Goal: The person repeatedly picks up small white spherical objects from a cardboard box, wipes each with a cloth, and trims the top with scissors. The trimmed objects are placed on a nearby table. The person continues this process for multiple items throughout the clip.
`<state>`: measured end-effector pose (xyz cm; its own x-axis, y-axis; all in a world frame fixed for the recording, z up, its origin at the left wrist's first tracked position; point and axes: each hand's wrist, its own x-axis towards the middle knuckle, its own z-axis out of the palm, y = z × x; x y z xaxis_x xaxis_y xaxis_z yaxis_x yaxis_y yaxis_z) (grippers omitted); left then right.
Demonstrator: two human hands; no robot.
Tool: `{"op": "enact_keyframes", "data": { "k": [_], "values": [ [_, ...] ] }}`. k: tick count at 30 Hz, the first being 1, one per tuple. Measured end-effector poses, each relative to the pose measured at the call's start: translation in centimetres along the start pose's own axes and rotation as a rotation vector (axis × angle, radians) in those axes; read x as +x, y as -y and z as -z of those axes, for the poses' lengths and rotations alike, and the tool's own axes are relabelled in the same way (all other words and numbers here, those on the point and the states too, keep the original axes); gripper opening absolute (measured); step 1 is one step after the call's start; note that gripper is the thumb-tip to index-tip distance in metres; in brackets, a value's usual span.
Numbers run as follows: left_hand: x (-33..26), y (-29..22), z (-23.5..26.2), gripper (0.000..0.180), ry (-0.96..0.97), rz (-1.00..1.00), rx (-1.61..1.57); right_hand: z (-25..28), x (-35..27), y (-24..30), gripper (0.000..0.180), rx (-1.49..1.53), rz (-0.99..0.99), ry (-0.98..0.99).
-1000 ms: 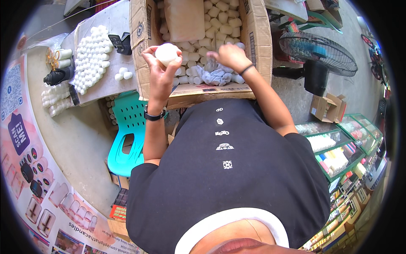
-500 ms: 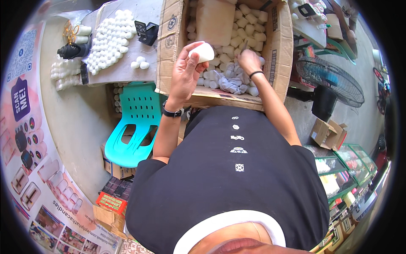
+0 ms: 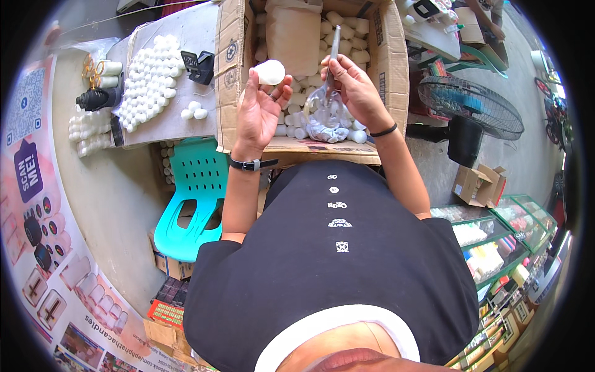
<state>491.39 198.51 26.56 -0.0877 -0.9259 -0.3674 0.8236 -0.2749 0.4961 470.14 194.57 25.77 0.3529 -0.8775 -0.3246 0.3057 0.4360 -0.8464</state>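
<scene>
Toward the box's (image 3: 393, 68) near edge, the left hand (image 3: 259, 118) held a cylinder (image 3: 271, 72) uncovered, likely for easy viewing, while the right hand (image 3: 356, 90) gripped a tool (image 3: 336, 42).

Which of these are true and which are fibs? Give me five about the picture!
1. The left hand holds a white cylinder. True.
2. The right hand is empty. False: it holds a thin tool.
3. The chair is red. False: it's turquoise.
4. The fan is right of the big box. True.
5. The buckled strap is on the right wrist. False: it's on the left.
</scene>
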Motion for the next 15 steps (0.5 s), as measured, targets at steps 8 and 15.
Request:
{"op": "enact_keyframes", "data": {
  "k": [8,15],
  "values": [
    [-0.7,0.7,-1.9,0.049,0.014,0.252,0.239,-2.3,-1.6,1.1,0.022,-0.009,0.129,-0.054],
    [-0.9,-0.4,-1.8,0.047,0.053,0.315,0.227,-2.1,-2.2,1.7,0.028,-0.125,0.113,-0.008]
  ]
}}
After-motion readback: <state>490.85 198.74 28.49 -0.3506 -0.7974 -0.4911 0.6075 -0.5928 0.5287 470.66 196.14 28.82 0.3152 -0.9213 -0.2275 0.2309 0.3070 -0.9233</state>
